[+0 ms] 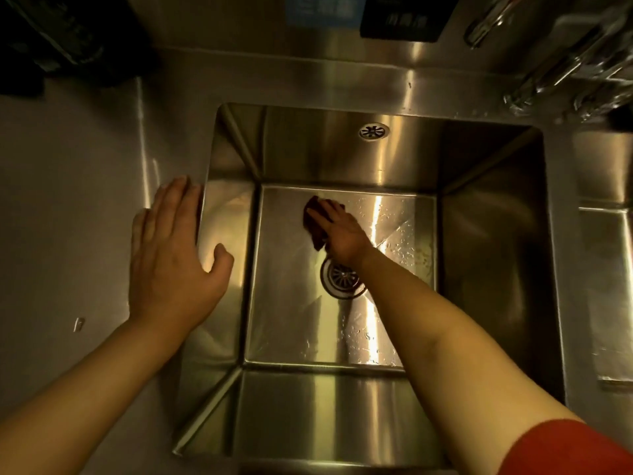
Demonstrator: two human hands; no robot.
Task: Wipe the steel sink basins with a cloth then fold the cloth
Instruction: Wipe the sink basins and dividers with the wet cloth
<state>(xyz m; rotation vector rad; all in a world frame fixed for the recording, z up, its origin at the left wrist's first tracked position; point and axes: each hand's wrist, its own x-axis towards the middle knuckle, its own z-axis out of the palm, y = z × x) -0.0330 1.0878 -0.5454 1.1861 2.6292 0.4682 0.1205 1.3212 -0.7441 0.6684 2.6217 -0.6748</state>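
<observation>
The right hand point(339, 234) reaches down into the steel sink basin point(493, 255) and presses a dark cloth point(313, 222) flat against the basin floor, toward the far side of that floor and just beyond the round drain point(337, 279). Its fingers point(323, 214) lie straight and close together on top of the cloth, which shows as a bunched dark patch sticking out past the fingertips and along the thumb side of the hand; the wrist partly covers the drain. Water droplets speckle the basin floor on the right of the hand and along a bright streak running toward the near wall. The left hand point(171, 255) rests palm down on the worktop point(68, 214) at the left rim of the basin, fingers straight and held side by side, thumb spread out over the basin's edge; it holds nothing. An overflow grille point(374, 131) sits high on the far wall of the basin. A second basin point(608, 269) shows at the right edge of the worktop, and a blurred tap point(561, 66) stands at the far right corner. A red sleeve point(568, 450) covers the right upper arm.
</observation>
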